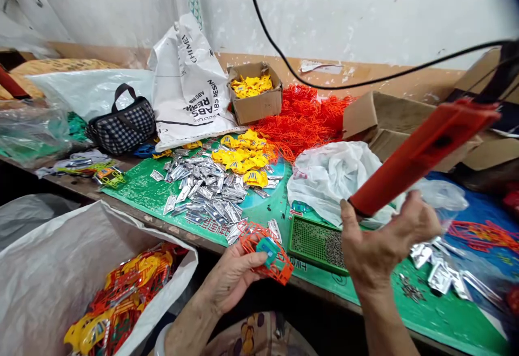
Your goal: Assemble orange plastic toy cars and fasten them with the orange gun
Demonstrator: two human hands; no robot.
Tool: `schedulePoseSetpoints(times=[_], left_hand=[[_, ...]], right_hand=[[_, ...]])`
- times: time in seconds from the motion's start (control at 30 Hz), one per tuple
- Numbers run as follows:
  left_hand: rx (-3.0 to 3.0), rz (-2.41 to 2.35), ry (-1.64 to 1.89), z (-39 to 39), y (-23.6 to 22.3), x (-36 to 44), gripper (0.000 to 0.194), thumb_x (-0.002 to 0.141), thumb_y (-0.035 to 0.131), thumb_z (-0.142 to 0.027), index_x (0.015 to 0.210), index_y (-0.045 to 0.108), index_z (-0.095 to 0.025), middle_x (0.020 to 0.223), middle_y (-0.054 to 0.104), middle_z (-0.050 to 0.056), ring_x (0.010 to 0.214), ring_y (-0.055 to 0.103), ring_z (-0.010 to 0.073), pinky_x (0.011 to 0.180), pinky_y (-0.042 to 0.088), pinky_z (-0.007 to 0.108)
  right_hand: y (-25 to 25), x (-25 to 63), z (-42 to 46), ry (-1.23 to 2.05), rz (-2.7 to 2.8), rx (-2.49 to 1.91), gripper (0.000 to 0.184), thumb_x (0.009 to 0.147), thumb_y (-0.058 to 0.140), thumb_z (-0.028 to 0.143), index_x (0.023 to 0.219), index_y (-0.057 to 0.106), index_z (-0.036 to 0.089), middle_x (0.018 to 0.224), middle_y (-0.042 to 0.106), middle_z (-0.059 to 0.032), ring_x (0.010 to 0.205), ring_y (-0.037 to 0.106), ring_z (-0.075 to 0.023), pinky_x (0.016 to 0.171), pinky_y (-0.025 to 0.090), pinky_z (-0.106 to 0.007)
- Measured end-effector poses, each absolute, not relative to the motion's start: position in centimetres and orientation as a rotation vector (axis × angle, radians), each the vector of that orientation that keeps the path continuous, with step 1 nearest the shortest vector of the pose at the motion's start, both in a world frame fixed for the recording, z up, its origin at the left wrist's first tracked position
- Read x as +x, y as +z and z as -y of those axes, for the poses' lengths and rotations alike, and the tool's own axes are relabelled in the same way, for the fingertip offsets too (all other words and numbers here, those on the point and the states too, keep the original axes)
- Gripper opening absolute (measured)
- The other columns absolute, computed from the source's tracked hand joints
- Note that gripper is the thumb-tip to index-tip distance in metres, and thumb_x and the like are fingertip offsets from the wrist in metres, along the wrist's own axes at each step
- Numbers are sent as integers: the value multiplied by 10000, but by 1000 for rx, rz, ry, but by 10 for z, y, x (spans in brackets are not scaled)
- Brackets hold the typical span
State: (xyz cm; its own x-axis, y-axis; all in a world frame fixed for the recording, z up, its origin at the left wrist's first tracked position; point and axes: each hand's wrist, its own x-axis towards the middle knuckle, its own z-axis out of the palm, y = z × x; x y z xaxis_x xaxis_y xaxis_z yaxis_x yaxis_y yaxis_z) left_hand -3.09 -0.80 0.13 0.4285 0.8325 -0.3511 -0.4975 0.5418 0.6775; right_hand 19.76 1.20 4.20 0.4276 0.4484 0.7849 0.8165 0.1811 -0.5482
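My left hand [239,272] is closed on an orange plastic lattice frame [279,272] with a translucent green-blue piece [267,250] in it. The thumb presses on that piece. My right hand [381,242] is raised over the right of the bench, thumb and fingers apart. Right by its thumb is the lower end of a long red tool body [421,156], which slants up to the right; I cannot tell whether they touch. Under this hand, a green mesh tray [308,240] holds small metal screws [334,248].
Silver packets [211,188] and yellow printed pieces [243,156] cover the green mat. Behind lie red lattice parts [308,113] and a carton [257,105] of yellow pieces. A white sack [52,280] with finished-looking parts stands left. A black cable [279,48] hangs across the top.
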Motion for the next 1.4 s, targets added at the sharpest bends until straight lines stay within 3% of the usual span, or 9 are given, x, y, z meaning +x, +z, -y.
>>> schedulePoseSetpoints(times=[0.07,0.17,0.33,0.63,0.8,0.87,0.97,1.07,1.4], left_hand=[[513,-745,879,8,2,-35,374,738,803,-192,1100,716,-162,1020,759,109,860,709,231,813,582,401],[520,-767,926,8,4,-40,368,757,790,-188,1115,709,-167,1048,755,107,866,711,227,799,591,391],[501,-812,992,8,4,-45,340,769,783,-194,1099,707,-158,1061,750,101,851,710,216,770,602,367],[412,-803,1089,3,-2,-47,285,790,764,-221,1062,700,-163,983,765,71,839,718,197,735,600,313],[365,-825,1151,2,-5,-50,205,833,718,-210,1027,689,-151,942,760,69,787,710,189,673,608,317],[334,-838,1186,1,-4,-50,160,843,706,-204,994,685,-160,920,754,54,758,701,180,638,608,315],[307,-835,1201,0,1,-46,121,861,682,-213,966,684,-153,930,749,65,773,696,185,636,612,326],[306,-808,1168,-1,6,-40,147,889,646,-238,981,684,-129,938,749,99,804,699,195,690,614,344],[335,-758,1179,5,5,-27,185,906,624,-261,1002,697,-121,974,733,96,860,675,192,761,610,359]], right_hand=[[34,182,-10,-654,1391,-1453,582,795,732,302,1306,523,120,1282,497,-208,1247,426,-388,1024,333,-557],[21,156,-11,-449,1933,-1523,122,899,604,249,981,680,203,1034,657,-92,1074,538,-291,964,336,-483],[5,132,-19,-69,2409,-1731,132,859,643,289,842,712,178,947,695,-102,1040,524,-307,918,278,-500],[-11,117,-31,-40,2375,-1848,228,879,500,85,825,720,119,853,715,-165,972,572,-322,916,296,-537],[-1,123,-34,-9,2221,-1904,252,926,493,150,821,722,155,864,716,-124,934,595,-301,877,348,-492],[10,129,-29,204,2119,-1804,245,943,517,243,842,731,180,873,702,-89,899,599,-255,830,393,-405],[25,137,-17,903,1843,-1505,285,916,567,400,838,748,194,760,651,-32,725,565,-169,670,408,-277],[31,139,-6,1334,1604,-1367,333,845,625,495,857,774,198,645,590,10,588,464,-121,572,358,-247],[15,136,5,1295,1372,-1261,200,751,736,379,774,736,181,692,689,4,619,557,-125,605,426,-232]])
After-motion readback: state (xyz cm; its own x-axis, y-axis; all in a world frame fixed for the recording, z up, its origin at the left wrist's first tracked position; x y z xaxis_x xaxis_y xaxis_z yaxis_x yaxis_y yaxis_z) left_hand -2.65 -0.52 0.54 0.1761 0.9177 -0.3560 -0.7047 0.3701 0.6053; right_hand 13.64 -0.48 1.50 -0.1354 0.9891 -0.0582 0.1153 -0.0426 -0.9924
